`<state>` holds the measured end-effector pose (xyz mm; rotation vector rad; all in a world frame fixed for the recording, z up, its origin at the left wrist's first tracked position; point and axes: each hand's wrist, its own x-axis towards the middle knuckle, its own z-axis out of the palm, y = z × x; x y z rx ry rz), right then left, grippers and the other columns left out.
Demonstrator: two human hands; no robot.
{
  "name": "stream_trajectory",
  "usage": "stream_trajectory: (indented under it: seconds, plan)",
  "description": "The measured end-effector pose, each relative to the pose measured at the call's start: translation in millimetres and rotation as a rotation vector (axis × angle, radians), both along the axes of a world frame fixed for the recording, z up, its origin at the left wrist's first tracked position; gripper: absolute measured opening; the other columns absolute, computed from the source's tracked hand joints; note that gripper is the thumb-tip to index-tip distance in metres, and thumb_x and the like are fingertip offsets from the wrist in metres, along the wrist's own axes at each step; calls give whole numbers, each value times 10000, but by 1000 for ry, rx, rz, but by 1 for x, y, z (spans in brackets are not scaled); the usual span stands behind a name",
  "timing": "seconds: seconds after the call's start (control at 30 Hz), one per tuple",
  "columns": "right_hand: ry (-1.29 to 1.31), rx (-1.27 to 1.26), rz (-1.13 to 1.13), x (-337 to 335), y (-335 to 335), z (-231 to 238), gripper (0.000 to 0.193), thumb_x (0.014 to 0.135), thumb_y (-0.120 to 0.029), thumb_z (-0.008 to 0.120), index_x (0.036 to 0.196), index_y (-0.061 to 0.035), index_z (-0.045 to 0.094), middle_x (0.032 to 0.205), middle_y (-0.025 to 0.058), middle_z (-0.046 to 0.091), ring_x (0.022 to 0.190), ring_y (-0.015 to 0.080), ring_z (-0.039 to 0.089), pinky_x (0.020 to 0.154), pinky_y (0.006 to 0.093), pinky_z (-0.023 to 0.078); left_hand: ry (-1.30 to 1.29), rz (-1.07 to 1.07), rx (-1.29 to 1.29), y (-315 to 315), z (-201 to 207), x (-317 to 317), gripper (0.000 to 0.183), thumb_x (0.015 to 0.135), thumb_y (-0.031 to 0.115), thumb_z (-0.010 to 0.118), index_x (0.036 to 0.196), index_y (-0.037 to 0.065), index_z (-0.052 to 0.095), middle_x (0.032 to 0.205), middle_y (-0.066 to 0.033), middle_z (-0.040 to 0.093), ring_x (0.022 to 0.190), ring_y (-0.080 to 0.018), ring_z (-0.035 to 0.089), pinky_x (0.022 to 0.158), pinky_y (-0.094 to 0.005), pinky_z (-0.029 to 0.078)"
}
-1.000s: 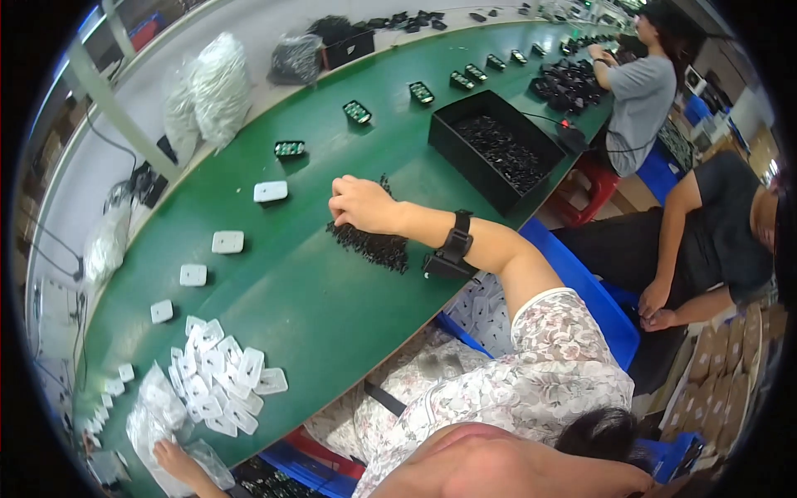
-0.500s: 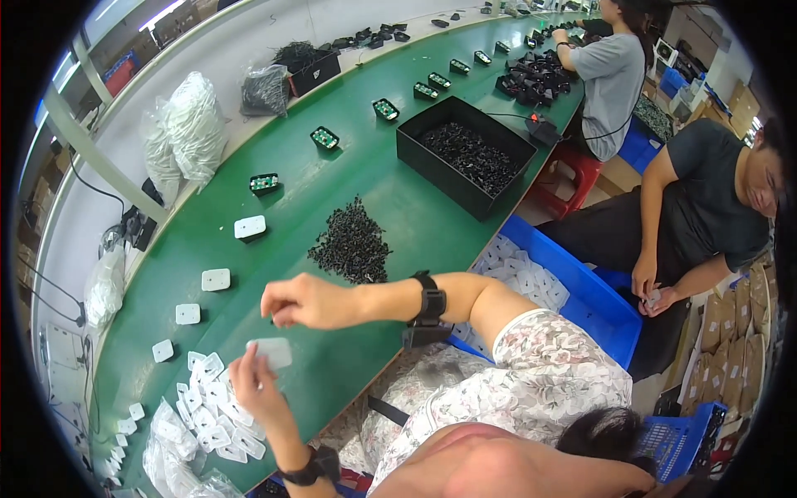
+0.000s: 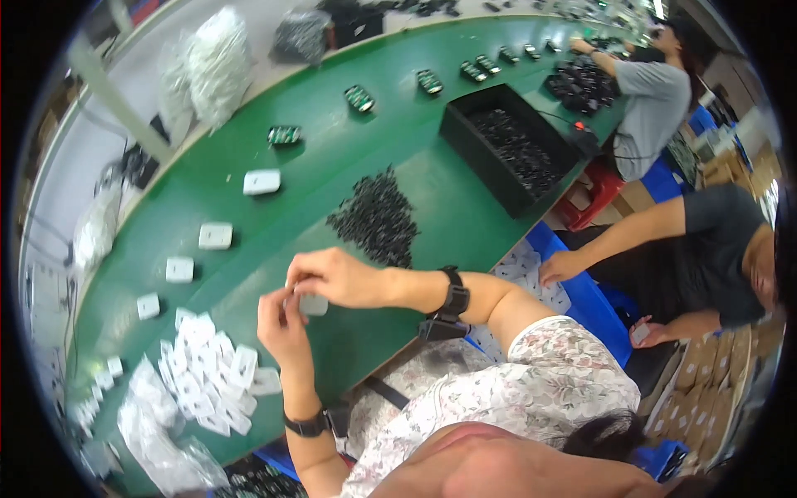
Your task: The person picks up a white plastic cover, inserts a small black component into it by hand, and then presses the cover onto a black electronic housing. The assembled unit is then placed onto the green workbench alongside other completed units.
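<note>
A worker's two hands meet over the near edge of a green bench; the left hand pinches a white plate, held above the bench toward its near edge; the right hand bends its fingers down to the same plate, their tips bunched by the left fingertips, though whether they grip anything is hidden. Just beyond the right hand, mid-bench, spreads a pile of small black parts; a pile of white plates lies to the left along the near edge, beside a clear plastic bag. White-topped units and open black cases with green boards form a line following the far edge; a black box of dark pieces stands near the near edge at right. Below that edge, a co-worker's hand reaches into a blue bin of white plates.
</note>
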<state>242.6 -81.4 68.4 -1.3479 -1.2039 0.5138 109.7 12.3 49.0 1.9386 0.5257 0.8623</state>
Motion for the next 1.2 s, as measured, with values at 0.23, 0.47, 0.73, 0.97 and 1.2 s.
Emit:
stream_trajectory:
  seconds: [0.23, 0.47, 0.73, 0.97, 1.2]
  plan:
    - [-95, -41, -60, 3, 0, 11, 92, 811, -55, 641, 879, 2, 618, 793, 79, 581, 691, 146, 576, 625, 261, 462, -94, -97, -500, 2, 0, 2, 70, 883, 14, 565, 953, 7, 571, 712, -35, 570, 519, -66, 537, 417, -178, 368]
    - [-245, 39, -58, -2, 3, 5, 96, 794, 12, 633, 884, -3, 605, 815, 72, 556, 696, 163, 556, 605, 251, 452, -202, -166, -619, 2, -5, -3, 66, 886, -8, 549, 951, -15, 548, 756, -76, 600, 551, -101, 575, 432, -196, 417]
    - [-465, 60, -142, 1, 3, 3, 104, 768, -7, 660, 823, -13, 572, 786, 76, 533, 667, 190, 536, 566, 288, 448, -263, -122, -666, 1, -2, -1, 213, 892, -37, 504, 1104, -50, 476, 922, -126, 605, 792, -212, 657, 694, -288, 559]
    - [-292, -40, -148, -3, 4, 2, 105, 765, 0, 656, 815, -13, 566, 790, 60, 532, 660, 158, 514, 587, 272, 432, -171, -156, -781, 4, 1, -3, 135, 910, -3, 496, 1031, -61, 511, 943, -157, 637, 845, -214, 662, 786, -295, 537]
    - [-140, -78, -182, -8, 3, -1, 95, 775, -19, 656, 803, -38, 567, 799, 3, 524, 641, 84, 441, 542, 226, 341, -238, -198, -759, 3, -4, -3, 124, 908, -2, 505, 1020, -51, 515, 949, -143, 633, 870, -213, 656, 800, -298, 532]
